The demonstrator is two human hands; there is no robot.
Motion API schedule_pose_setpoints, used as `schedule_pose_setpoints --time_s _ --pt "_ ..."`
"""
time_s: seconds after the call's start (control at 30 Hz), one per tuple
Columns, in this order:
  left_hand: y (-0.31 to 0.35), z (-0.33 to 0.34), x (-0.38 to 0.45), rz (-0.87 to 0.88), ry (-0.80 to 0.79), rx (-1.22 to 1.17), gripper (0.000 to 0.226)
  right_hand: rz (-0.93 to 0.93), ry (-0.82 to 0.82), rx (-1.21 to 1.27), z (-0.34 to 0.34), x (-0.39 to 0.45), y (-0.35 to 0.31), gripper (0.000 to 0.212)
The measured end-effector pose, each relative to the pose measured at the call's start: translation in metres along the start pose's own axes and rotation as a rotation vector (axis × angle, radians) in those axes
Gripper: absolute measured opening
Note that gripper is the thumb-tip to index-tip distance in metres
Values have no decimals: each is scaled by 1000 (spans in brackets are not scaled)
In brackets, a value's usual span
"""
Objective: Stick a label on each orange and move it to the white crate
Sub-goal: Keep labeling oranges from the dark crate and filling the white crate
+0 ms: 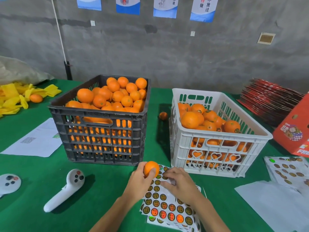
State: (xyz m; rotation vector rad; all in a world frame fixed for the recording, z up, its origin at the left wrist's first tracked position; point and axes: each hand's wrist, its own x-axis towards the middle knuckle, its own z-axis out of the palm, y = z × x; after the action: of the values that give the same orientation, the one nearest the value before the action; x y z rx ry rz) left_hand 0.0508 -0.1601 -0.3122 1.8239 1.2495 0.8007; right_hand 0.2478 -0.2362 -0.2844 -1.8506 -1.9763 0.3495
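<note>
Left hand (139,177) grips one orange (151,168), fingers curled round it, thumb across its near face; the fruit is held just above the far edge of the label sheet (168,205). Right hand (179,183) lies on the sheet, fingers bent, tips pressed to the paper near the top rows of round labels; whether a label is pinched between them cannot be told.

Label sheet lies on the green desk (103,190), near edge, between the two crates and the person. More sheets are stacked under it.

Black crate (100,131), left of centre, heaped with oranges above its rim. White crate (215,144), right, about half full; several of its oranges show small round labels. The crates stand apart, and a lone small orange (163,115) sits on the desk in the gap.

Around: white handheld controller (66,188) lying on the desk left of the hands; a second controller (9,182) at the left edge. Printed paper (36,139) left of the black crate. Yellow foam nets (16,96) far left with one orange among them. Right side: red carton (294,129), a stack of flat red cartons (269,99) behind it, further label sheets (287,171), and blank white paper (274,203) near the right corner.
</note>
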Motion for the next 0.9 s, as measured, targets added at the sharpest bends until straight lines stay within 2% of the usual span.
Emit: schedule_pose_setpoints --time_s 0.2,0.3,0.4,0.47,0.67,0.8,0.9 --pt "-2 0 -1 11 -33 -11 24 82 87 338 -3 5 -4 9" --pt "-2 -1 -2 0 -39 -20 26 81 93 334 -2 6 -2 9" --pt "-2 -1 -3 3 -35 -30 28 50 33 261 -3 4 0 41" --pt "-2 0 -2 4 -32 -30 27 8 19 217 -3 4 0 50" --pt "-2 0 -4 -1 -37 -18 28 -40 55 202 -2 5 2 21" --pt "0 -1 -5 -22 -47 -15 32 40 79 204 -3 6 -4 30" --pt "2 -2 -5 -41 -52 -53 35 137 234 255 -7 10 -15 24"
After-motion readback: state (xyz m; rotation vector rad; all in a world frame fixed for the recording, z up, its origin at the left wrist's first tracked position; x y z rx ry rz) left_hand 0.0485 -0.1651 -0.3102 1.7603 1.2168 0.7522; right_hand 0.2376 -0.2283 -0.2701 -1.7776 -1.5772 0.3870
